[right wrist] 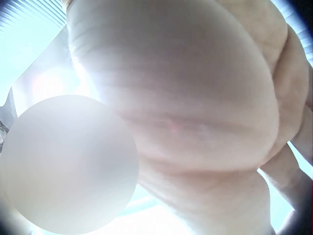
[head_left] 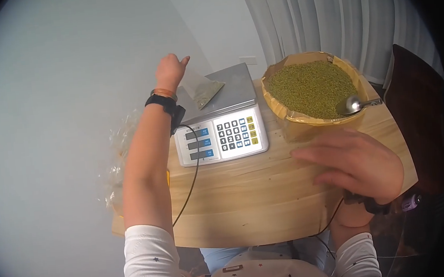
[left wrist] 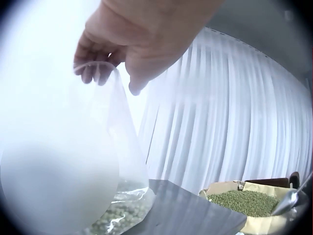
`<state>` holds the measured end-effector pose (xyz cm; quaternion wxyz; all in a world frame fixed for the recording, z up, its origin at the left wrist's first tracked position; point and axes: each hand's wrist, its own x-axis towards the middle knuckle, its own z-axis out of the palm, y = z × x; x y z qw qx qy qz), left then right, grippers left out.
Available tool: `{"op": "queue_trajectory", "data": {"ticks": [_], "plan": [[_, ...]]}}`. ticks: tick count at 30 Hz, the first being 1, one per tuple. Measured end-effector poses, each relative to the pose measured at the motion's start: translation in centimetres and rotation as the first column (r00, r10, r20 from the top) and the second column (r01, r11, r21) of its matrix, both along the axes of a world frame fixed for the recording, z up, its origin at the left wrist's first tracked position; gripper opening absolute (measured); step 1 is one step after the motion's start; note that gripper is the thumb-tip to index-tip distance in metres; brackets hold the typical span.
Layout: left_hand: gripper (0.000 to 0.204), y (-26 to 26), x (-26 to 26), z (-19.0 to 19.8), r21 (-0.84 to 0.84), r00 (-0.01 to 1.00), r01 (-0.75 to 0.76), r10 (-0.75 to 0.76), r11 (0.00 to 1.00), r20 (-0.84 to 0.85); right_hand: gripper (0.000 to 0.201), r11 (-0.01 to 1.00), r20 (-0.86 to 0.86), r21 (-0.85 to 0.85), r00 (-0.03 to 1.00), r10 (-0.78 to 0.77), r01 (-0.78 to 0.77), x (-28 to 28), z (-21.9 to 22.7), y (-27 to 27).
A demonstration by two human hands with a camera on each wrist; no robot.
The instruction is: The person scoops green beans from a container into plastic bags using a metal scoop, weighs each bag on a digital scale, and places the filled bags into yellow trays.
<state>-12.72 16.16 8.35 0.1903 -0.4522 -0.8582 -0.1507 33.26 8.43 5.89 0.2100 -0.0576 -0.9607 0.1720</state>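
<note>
A clear plastic bag [head_left: 208, 93] with green beans in its bottom rests on the grey pan [head_left: 235, 79] of a digital scale [head_left: 222, 137]. The left hand [head_left: 170, 70] holds the bag's top edge; in the left wrist view the fingers of that hand [left wrist: 132, 41] curl at the rim of the bag [left wrist: 122, 161], thumb apart. Over the table's right part, the right hand [head_left: 359, 163] hovers with fingers extended and nothing in it, in front of the paper-lined container [head_left: 310, 125] of green beans [head_left: 310, 88]. Only its palm and part of the fingers fill the right wrist view.
A metal scoop [head_left: 353, 105] lies on the beans at the container's right rim. Crumpled clear bags [head_left: 114, 177] sit at the table's left edge. A black cable [head_left: 196, 177] crosses the wooden table [head_left: 228, 212]. A dark chair [head_left: 415, 116] stands at the right.
</note>
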Motion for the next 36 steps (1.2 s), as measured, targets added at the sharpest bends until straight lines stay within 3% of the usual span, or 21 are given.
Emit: {"op": "queue_trajectory", "data": {"ticks": [4, 6, 7, 9, 13, 16, 19, 21, 22, 24, 25, 27, 28, 29, 30, 31, 33, 35, 36], "plan": [[0.041, 1.1, -2.2, -0.6, -0.06, 0.999, -0.008, 0.01, 0.998, 0.043, 0.046, 0.998, -0.013, -0.066, 1.0, -0.017, 0.016, -0.7, -0.3, 1.6], [0.034, 1.3, -2.8, -0.8, 0.028, 0.948, 0.142, -0.144, 0.99, 0.284, 0.043, 0.992, -0.003, -0.123, 1.0, 0.0, -0.001, -1.1, -0.5, 2.4], [0.034, 1.2, -2.5, -0.7, 0.023, 0.947, 0.147, -0.147, 0.989, 0.284, 0.043, 0.992, -0.004, -0.128, 1.0, -0.005, 0.004, -1.4, -0.9, 3.0], [0.028, 0.7, -1.7, -0.4, 0.168, 0.925, 0.28, -0.312, 0.945, 0.217, 0.039, 0.988, -0.061, -0.148, 0.997, 0.046, -0.055, -2.4, -1.9, 4.5], [0.028, 0.1, 0.8, 0.6, 0.26, 0.906, 0.382, -0.415, 0.887, 0.083, 0.035, 0.99, -0.057, -0.143, 0.998, -0.012, 0.004, -4.2, -2.9, 6.7], [0.028, -0.3, 3.3, 2.1, 0.336, 0.867, 0.47, -0.498, 0.816, -0.003, 0.035, 0.987, -0.098, -0.081, 0.984, -0.146, 0.139, -5.5, -4.0, 7.6], [0.03, -0.5, 6.1, 3.5, 0.451, 0.814, 0.493, -0.578, 0.744, 0.063, 0.038, 0.977, -0.117, -0.166, 0.982, -0.151, 0.13, -6.9, -4.3, 8.4], [0.03, -0.5, 7.9, 4.4, 0.534, 0.747, 0.538, -0.662, 0.652, 0.056, 0.045, 0.921, -0.023, -0.325, 0.971, -0.236, 0.216, -8.0, -3.8, 8.9], [0.03, -0.7, 8.9, 4.9, 0.536, 0.745, 0.538, -0.664, 0.651, 0.059, 0.045, 0.92, -0.019, -0.324, 0.971, -0.239, 0.22, -8.8, -4.3, 9.2], [0.028, -1.0, 11.3, 5.8, 0.628, 0.629, 0.513, -0.755, 0.585, 0.188, 0.057, 0.843, -0.209, -0.419, 0.868, -0.45, 0.336, -10.5, -6.2, 10.1], [0.028, -1.1, 12.5, 6.2, 0.631, 0.621, 0.517, -0.761, 0.578, 0.188, 0.057, 0.841, -0.207, -0.416, 0.864, -0.458, 0.346, -11.3, -6.8, 10.3], [0.028, -1.3, 14.9, 6.6, 0.709, 0.476, 0.518, -0.85, 0.479, 0.227, 0.064, 0.671, -0.296, -0.736, 0.847, -0.441, 0.093, -12.9, -7.5, 10.4], [0.028, -1.3, 15.8, 6.7, 0.711, 0.464, 0.524, -0.857, 0.469, 0.224, 0.064, 0.673, -0.297, -0.733, 0.841, -0.452, 0.102, -13.7, -8.1, 10.5], [0.028, -1.2, 16.6, 6.8, 0.724, 0.429, 0.507, -0.866, 0.467, 0.257, 0.062, 0.525, -0.419, -0.829, 0.836, -0.353, -0.194, -14.4, -8.6, 10.6], [0.028, -1.1, 17.3, 6.9, 0.736, 0.394, 0.491, -0.872, 0.466, 0.29, 0.061, 0.315, -0.554, -0.824, 0.785, -0.278, -0.47, -14.5, -8.7, 10.7], [0.028, -0.9, 17.8, 6.8, 0.736, 0.385, 0.498, -0.878, 0.458, 0.285, 0.061, 0.323, -0.557, -0.822, 0.78, -0.285, -0.469, -14.1, -8.5, 11.1], [0.028, -0.4, 18.2, 6.3, 0.743, 0.38, 0.459, -0.864, 0.486, 0.331, 0.05, 0.199, -0.653, -0.758, 0.717, -0.244, -0.622, -13.3, -7.7, 11.7], [0.027, 0.3, 17.7, 5.6, 0.754, 0.326, 0.46, -0.879, 0.469, 0.348, 0.043, 0.227, -0.645, -0.764, 0.708, -0.286, -0.604, -11.6, -6.6, 12.0], [0.027, 0.7, 17.4, 5.1, 0.765, 0.276, 0.455, -0.889, 0.455, 0.365, 0.044, 0.302, -0.594, -0.802, 0.742, -0.311, -0.515, -10.5, -6.4, 13.0]]}}
